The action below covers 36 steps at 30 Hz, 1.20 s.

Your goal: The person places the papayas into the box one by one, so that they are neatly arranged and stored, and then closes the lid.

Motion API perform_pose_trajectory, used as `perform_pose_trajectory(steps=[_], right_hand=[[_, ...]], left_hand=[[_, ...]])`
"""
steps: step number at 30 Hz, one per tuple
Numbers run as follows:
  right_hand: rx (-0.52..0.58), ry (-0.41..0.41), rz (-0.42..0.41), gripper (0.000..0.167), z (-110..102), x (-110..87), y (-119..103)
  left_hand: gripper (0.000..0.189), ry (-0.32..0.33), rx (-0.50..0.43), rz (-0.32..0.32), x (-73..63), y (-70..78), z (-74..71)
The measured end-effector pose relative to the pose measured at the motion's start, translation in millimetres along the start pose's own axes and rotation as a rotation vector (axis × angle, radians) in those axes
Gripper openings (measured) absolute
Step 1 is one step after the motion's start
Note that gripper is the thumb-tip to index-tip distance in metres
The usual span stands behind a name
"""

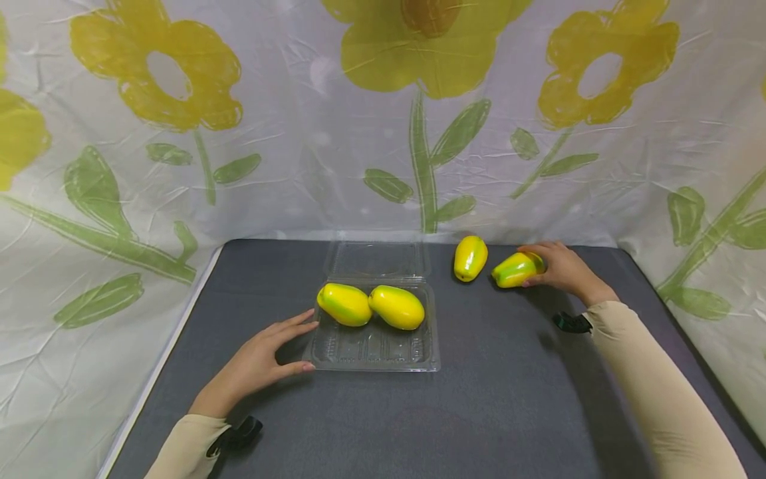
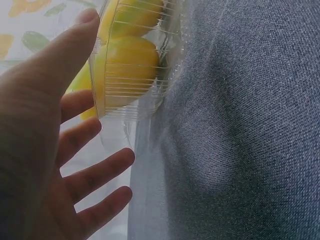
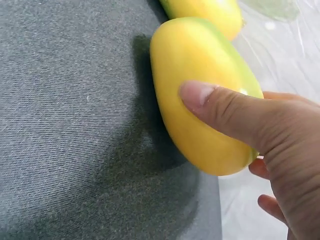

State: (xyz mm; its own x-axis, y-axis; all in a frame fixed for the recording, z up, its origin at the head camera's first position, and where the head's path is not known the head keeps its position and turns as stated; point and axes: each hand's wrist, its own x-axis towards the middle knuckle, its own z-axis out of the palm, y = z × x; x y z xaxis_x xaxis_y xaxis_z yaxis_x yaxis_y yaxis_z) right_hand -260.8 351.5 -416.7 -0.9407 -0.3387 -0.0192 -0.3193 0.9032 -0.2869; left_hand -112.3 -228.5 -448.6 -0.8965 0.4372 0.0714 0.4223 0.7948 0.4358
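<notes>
My right hand [image 1: 564, 268] grips a yellow-green papaya [image 1: 516, 270] by its right end at the back right of the table. In the right wrist view the thumb lies across the near side of this papaya [image 3: 200, 95], and the other fingers are mostly hidden behind it. A clear plastic clamshell box [image 1: 376, 365] stands with its lid folded back, and two papayas [image 1: 397, 307] lie side by side in its rear half. At the box's left edge my left hand [image 1: 257, 362] is spread, fingertips at the rim, holding nothing.
Another papaya [image 1: 470, 258] lies on the dark grey cloth [image 1: 479, 412] between the box and the right hand. The transparent lid [image 1: 377, 259] reaches toward the back edge. Behind the table hangs a flowered white curtain [image 1: 299, 166].
</notes>
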Motion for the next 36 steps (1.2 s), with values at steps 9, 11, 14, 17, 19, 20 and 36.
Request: perform_pose_trajectory(steps=[9, 11, 14, 17, 19, 20, 36], right_hand=[[-0.005, 0.02, -0.016, 0.076, 2.0, -7.7, 1.2], [-0.013, 0.023, -0.025, 0.076, 2.7, -9.0, 0.8], [-0.028, 0.022, -0.034, 0.075, 3.3, -10.5, -0.6], [-0.041, 0.018, -0.047, 0.075, 3.6, -11.8, -3.9], [-0.046, 0.017, -0.056, 0.075, 3.7, -12.8, -6.7], [-0.048, 0.017, -0.06, 0.075, 3.7, -13.3, -8.3], [-0.045, 0.017, -0.089, 0.076, 10.9, -26.4, -28.0]], left_hand=[[0.078, -0.004, 0.0, -0.001, 0.4, -0.2, 0.4], [0.078, -0.003, -0.003, 0.001, 0.2, -0.4, 0.4], [0.078, -0.003, 0.0, 0.002, 0.3, -0.9, 0.3], [0.078, -0.003, 0.001, 0.002, 0.6, -1.4, 0.6], [0.078, -0.002, 0.001, 0.001, 0.5, -1.1, 0.5], [0.078, -0.003, 0.001, 0.0, 0.4, -1.0, 0.5], [0.078, -0.012, 0.002, -0.008, 0.4, 0.3, -0.7]])
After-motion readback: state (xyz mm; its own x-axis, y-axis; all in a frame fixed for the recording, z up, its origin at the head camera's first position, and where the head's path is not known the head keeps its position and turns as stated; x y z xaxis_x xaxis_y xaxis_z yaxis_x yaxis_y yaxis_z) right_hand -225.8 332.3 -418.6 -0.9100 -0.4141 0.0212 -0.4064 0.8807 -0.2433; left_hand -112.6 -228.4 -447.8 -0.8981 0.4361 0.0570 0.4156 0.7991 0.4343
